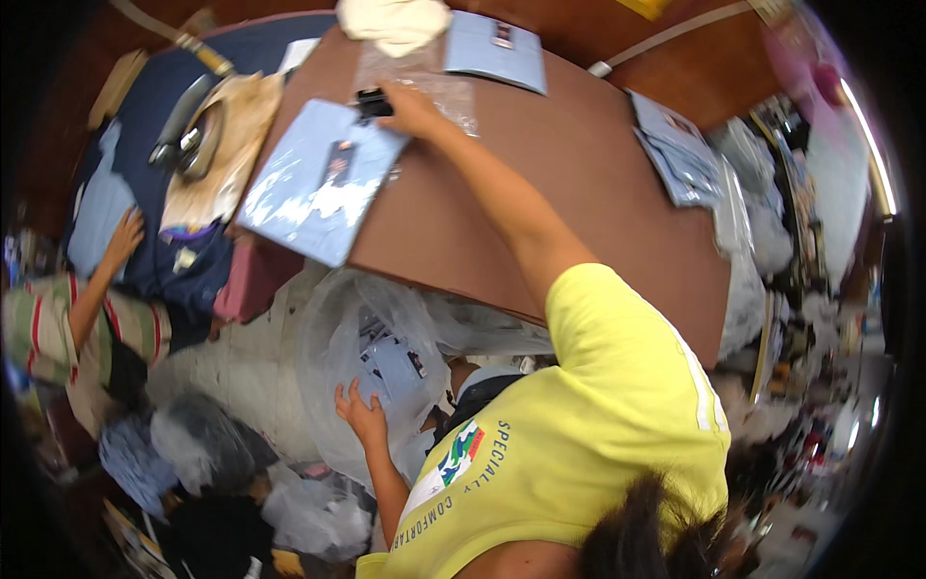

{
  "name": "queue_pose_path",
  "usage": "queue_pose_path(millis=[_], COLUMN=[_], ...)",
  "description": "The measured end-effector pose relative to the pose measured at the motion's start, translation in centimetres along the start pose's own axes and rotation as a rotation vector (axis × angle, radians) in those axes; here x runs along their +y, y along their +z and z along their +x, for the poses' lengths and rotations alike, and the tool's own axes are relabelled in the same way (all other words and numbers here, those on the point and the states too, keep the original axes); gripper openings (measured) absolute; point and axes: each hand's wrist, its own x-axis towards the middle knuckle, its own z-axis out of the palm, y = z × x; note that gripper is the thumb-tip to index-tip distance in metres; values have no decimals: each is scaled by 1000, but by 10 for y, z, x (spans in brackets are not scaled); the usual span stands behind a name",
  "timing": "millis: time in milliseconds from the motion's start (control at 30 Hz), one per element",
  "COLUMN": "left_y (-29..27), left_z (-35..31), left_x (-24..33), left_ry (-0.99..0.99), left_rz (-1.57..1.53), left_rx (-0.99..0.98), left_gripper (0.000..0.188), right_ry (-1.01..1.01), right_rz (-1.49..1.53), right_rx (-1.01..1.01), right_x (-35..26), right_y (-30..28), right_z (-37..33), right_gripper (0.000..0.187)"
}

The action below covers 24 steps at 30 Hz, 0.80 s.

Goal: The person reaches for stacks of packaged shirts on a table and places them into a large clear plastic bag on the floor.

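Observation:
My right hand (413, 111) reaches far across the brown table (540, 193), fingers closed on a small black device (373, 103) whose exact kind I cannot make out. The device is at the top right corner of a folded light-blue shirt (301, 164) in a shiny clear sleeve, lying across the table's left edge. Lower down, my left hand (364, 415) is open with fingers apart, beside a big clear plastic bag (323, 333). Folded blue garments (391, 372) with dark labels lie inside that bag.
Another folded blue shirt (497, 53) and a cream cloth (394, 24) lie at the table's far side. Blue shirts (675, 150) are stacked at the right edge. An iron (198, 145) rests left, near a co-worker's hand (125, 236). Bagged bundles (313, 511) cover the lower left floor.

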Motion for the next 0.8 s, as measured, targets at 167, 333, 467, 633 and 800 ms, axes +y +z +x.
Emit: queue_pose_path(millis=[167,333,467,633,800], left_y=[-4,2,12,12,20], left_z=[-8,-4,3,13,22], left_x=[21,47,88,174,250], left_ry=[37,155,326,579,719], left_rz=[41,84,17,-64,-188], left_rx=[21,-43,-84,-92,-109], left_gripper=[45,40,36,30,28], right_ry=[237,474,470,348,304], right_rz=[-223,-384,-373,-250,-212], right_rx=[199,37,53,174,8], right_x=[78,190,183,137,106], right_y=[-52,-91,-96,-105,-156], right_z=[-17,-65,-112,-210,-294], right_gripper=[56,56,54,48,46])
